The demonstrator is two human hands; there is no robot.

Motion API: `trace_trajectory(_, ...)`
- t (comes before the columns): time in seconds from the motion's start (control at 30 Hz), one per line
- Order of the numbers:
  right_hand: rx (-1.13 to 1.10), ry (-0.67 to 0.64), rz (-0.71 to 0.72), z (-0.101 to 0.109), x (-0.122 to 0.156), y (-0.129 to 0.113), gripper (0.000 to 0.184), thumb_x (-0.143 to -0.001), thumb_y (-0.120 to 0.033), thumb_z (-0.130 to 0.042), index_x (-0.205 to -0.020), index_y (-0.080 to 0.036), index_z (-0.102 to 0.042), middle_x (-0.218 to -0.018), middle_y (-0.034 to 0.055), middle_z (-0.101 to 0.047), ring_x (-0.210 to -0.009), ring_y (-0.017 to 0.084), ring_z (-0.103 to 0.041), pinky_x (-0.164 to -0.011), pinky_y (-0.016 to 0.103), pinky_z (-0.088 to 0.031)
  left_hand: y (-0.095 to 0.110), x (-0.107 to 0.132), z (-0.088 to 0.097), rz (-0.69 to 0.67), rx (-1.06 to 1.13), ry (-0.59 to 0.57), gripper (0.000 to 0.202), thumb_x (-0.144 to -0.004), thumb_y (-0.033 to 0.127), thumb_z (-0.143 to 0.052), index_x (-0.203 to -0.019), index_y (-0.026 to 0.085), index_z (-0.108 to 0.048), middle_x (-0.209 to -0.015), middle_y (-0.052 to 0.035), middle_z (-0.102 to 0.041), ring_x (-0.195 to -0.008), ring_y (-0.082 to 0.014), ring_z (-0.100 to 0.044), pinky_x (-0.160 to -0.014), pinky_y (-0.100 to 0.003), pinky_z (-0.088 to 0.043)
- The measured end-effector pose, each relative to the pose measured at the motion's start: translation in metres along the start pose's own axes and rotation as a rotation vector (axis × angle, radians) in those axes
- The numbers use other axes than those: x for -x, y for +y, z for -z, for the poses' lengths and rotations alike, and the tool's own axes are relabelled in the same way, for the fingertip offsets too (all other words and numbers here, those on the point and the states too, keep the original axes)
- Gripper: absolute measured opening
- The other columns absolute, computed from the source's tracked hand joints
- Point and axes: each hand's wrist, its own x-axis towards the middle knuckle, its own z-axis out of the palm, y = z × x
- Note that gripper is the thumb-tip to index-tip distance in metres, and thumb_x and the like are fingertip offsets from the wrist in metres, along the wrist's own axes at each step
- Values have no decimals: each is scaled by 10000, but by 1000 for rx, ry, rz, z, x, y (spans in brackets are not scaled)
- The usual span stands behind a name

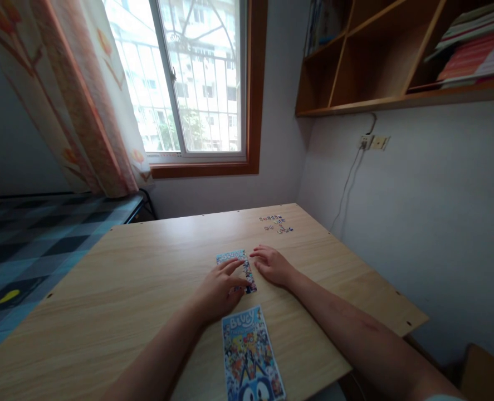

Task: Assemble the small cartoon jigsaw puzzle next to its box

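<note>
A small jigsaw puzzle [252, 281], partly put together, lies on the wooden table. Its top strip and right side are joined, and my left hand covers much of the rest. My left hand [217, 289] rests over the puzzle with its fingers stretched out and the thumb apart; I see nothing held in it. Just right of the puzzle's upper corner, my right hand [273, 267] hovers or rests low, fingers loosely apart and nothing visible between them. Closer to me lies a colourful picture card [250, 351] with "Bluey" lettering and a blue cartoon dog's face.
Several loose puzzle pieces [284, 229] are scattered toward the table's far right. The table [155, 262] stands by a window [205, 83] and a white wall. A bed [21, 256] with a checked cover is at left; a wooden shelf [380, 103] hangs upper right.
</note>
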Motion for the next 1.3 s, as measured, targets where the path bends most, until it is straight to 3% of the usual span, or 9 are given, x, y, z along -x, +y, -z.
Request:
trace_trajectory(0.4, 202, 10, 57, -3, 2, -8, 353, -872, -137, -554, -1182, -184, -717, -1286, 124, -656, -1267, 252, -559, -1138, 442, -415, 4, 1, 2, -16, -2, -3, 332, -877, 190, -580, -1114, 329, -767, -1402, -65, -609, -1356, -320, -502, -1120, -542, -427)
trace_trajectory(0.6, 225, -15, 174, 2, 7, -17, 431, -838, -71, -523, -1220, -183, -687, -1293, 117, -647, -1281, 231, -533, -1170, 420, -373, 4, 0, 2, -42, 10, -5, 319, -871, 171, -569, -1096, 297, -756, -1397, -73, -611, -1351, -315, -507, -1127, -533, -425)
trace_trajectory(0.73, 317, -60, 202, 11, 13, -12, 495, -837, -101, -530, -1316, -183, -623, -1412, 122, -570, -1381, 265, -439, -1209, 486, -293, 5, 0, 3, -41, -3, -31, 313, -897, 195, -548, -1119, 290, -747, -1399, -86, -608, -1356, -317, -502, -1127, -544, -421)
trace_trajectory(0.83, 390, -77, 146, 24, 19, 5, 574, -847, -145, -530, -1419, -192, -539, -1523, 130, -467, -1467, 292, -331, -1227, 533, -223, 4, 1, 2, -23, 20, -10, 306, -908, 211, -544, -1138, 277, -736, -1442, -95, -573, -1347, -315, -507, -1126, -550, -422)
trace_trajectory(0.97, 443, -10, 27, 44, 19, 48, 615, -872, -224, -516, -1484, -189, -468, -1563, 150, -416, -1497, 300, -279, -1222, 548, -205, -3, 3, -2, 43, 108, 122, 348, -964, 243, -485, -1249, 264, -683, -1432, -104, -578, -1303, -279, -540, -1116, -516, -444)
trace_trajectory(1.17, 398, 196, -228, 63, -15, 120, 536, -965, -348, -382, -1436, -133, -518, -1447, 164, -552, -1387, 265, -455, -1189, 449, -307, -27, 4, -9, 306, 256, 440, 369, -1002, 357, -428, -1241, 257, -690, -1331, -90, -641, -1250, -249, -578, -1094, -472, -472)
trace_trajectory(1.23, 345, 207, -392, 69, -31, 139, 541, -981, -372, -352, -1449, -154, -514, -1462, 141, -551, -1378, 236, -476, -1175, 385, -330, -37, 4, -10, 423, 311, 556, 387, -992, 395, -424, -1204, 228, -702, -1281, -92, -667, -1229, -254, -595, -1102, -475, -462)
trace_trajectory(1.3, 332, 209, -469, 75, -46, 154, 551, -1001, -380, -294, -1446, -151, -524, -1465, 142, -554, -1368, 227, -496, -1152, 363, -356, -47, 5, -10, 534, 376, 645, 411, -977, 421, -417, -1168, 203, -708, -1233, -97, -692, -1199, -262, -615, -1095, -479, -462)
